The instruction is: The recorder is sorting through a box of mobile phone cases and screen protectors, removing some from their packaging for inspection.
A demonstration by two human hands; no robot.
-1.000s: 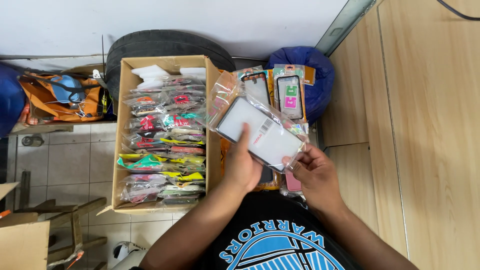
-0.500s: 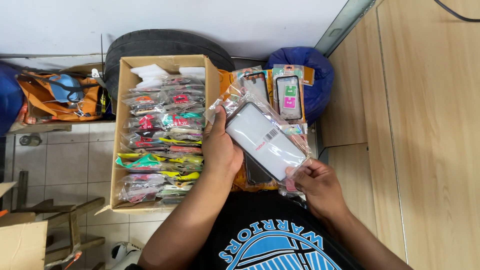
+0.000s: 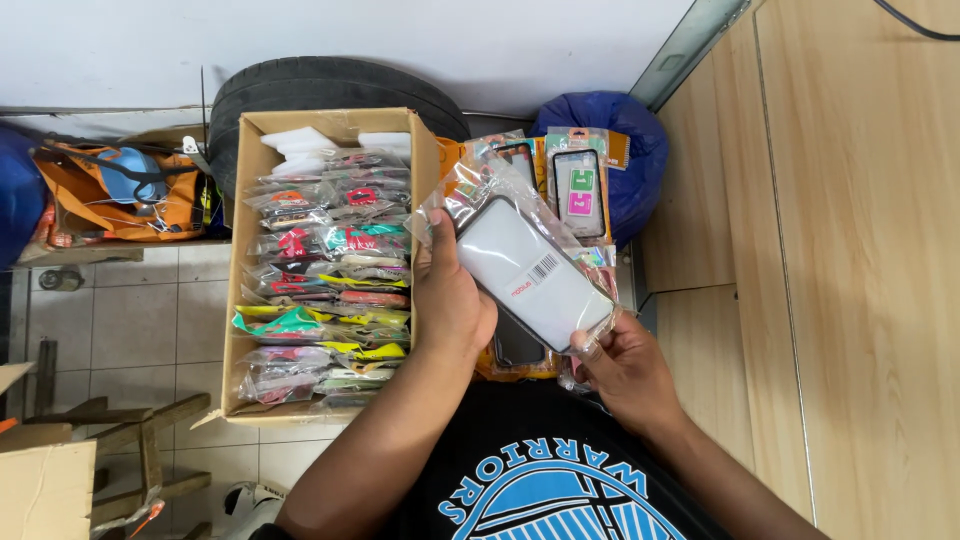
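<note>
A phone case in a clear plastic bag (image 3: 531, 272), white-faced with a small barcode sticker, is held up between both hands. My left hand (image 3: 450, 300) grips its left side from below. Its lower right corner is pinched by my right hand (image 3: 620, 365). Just left of my left hand stands an open cardboard box (image 3: 240, 250), packed with several bagged phone cases (image 3: 330, 280) in many colours. Behind the held bag lie more packaged cases (image 3: 575, 190) with green and pink cards.
A black tyre (image 3: 330, 85) leans behind the box against a white wall. An orange bag (image 3: 120, 195) sits at the left, a blue sack (image 3: 625, 140) at the back. Wooden panels (image 3: 850, 270) fill the right. Wooden slats (image 3: 130, 430) lie on the tiled floor.
My left hand slid from the front of the bagged case to its left side. The case turned more upright, and my right hand shifted slightly lower at its corner.
</note>
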